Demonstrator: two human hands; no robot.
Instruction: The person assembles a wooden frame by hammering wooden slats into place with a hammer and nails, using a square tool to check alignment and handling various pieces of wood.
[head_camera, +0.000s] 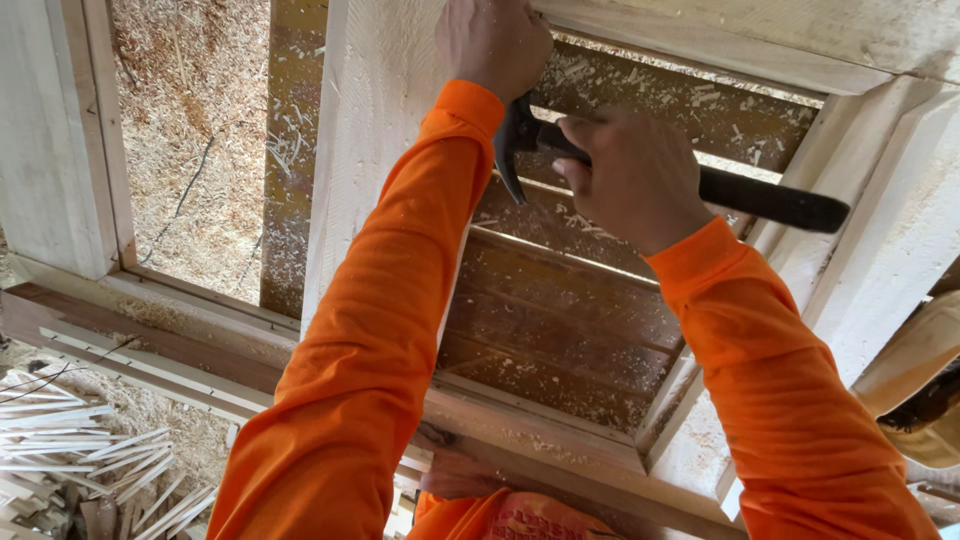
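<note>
The right hand (635, 175) is wrapped tight around the dark handle of a claw hammer (700, 185), gripping it close up under the head, with the thumb over the top. The hammer's long axis runs nearly level across the view: the handle's free end points out to the person's right, and the head with its curved claw sits at the left end, right up against the left wrist. The left hand (492, 42) is closed in a fist just above and to the left of the hammer head, pressed to the upper rail of the pale wooden frame (370, 120); what it pinches, if anything, is hidden by the knuckles. So the head lies between the two hands, just below the left hand, while the right hand alone carries the tool. Both arms wear orange sleeves (360, 340). Beneath them the frame holds brown slatted boards (560, 330) strewn with wood shavings. Farther off, at the lower left, thin pale wood strips (90, 450) lie in a loose heap on a sawdust-covered floor (190, 120).
</note>
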